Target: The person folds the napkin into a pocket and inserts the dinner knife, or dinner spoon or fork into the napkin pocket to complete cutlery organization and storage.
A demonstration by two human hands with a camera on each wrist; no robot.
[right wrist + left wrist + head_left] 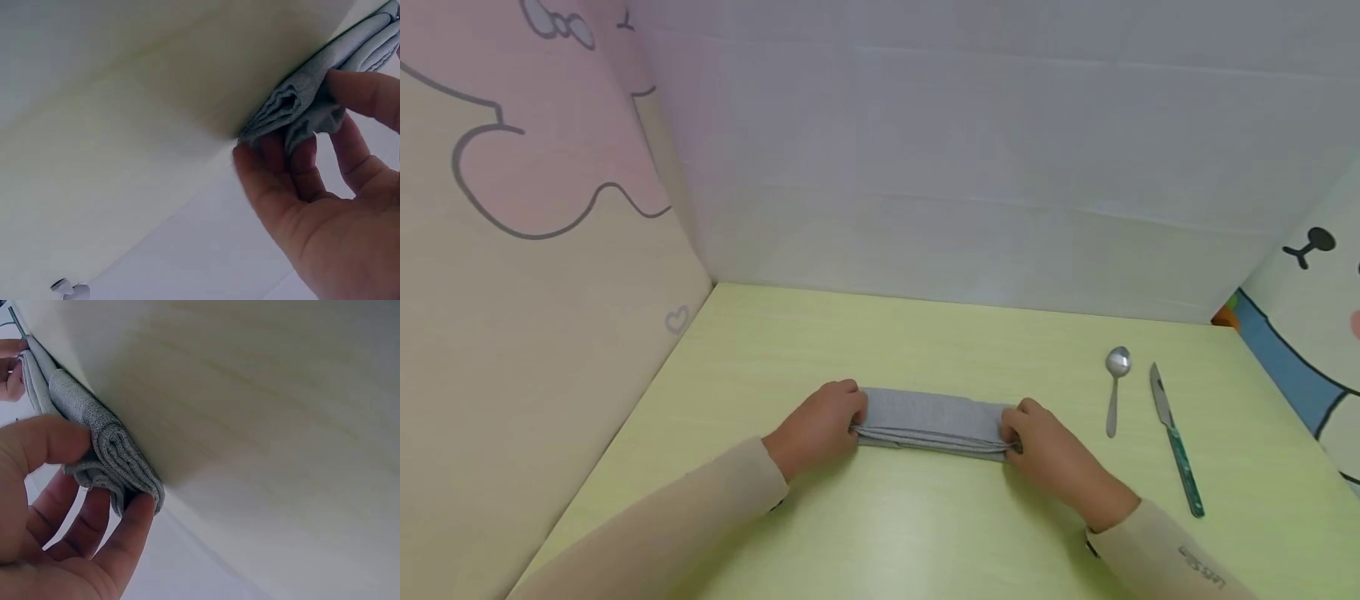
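A grey cloth [928,417], folded into a long flat strip of several layers, lies crosswise on the pale yellow table. My left hand [829,423] grips its left end, thumb on the near side and fingers around the far side. At the right end, my right hand [1043,446] pinches the layers in the same way. The left wrist view shows the rolled end of the cloth [115,447] between thumb and fingers. In the right wrist view, a looser flap of the cloth [306,103] hangs among the fingers.
To the right of the cloth lie a metal spoon [1117,371] and a knife with a green handle [1182,467]. A white wall [962,167] stands behind the table [887,533], with patterned walls at the left and right.
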